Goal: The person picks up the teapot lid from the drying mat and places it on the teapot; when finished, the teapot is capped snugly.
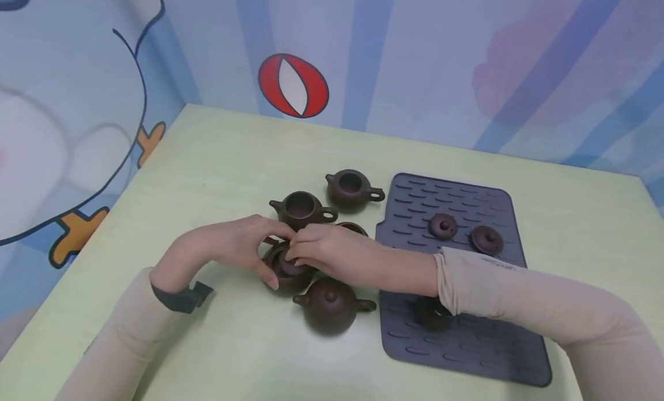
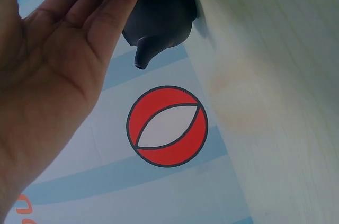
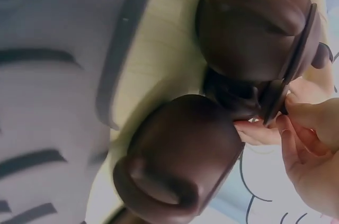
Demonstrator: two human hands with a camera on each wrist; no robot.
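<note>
A small dark-brown lid (image 1: 293,268) sits in the right hand's (image 1: 337,252) grip, over the mouth of a teapot (image 1: 291,284) steadied by the left hand (image 1: 236,239).
The right grip is nearly closed, fingertips pinching the lid; the left grip is parted to the pot's width, thumb and fingers about it. Round and matt, the lid has no long axis; whether it touches the rim is unclear. The squat pot's stub points to 11 o'clock, spout or handle uncertain. At 4 o'clock a lidded teapot (image 1: 330,317) aims its spout at 9.
</note>
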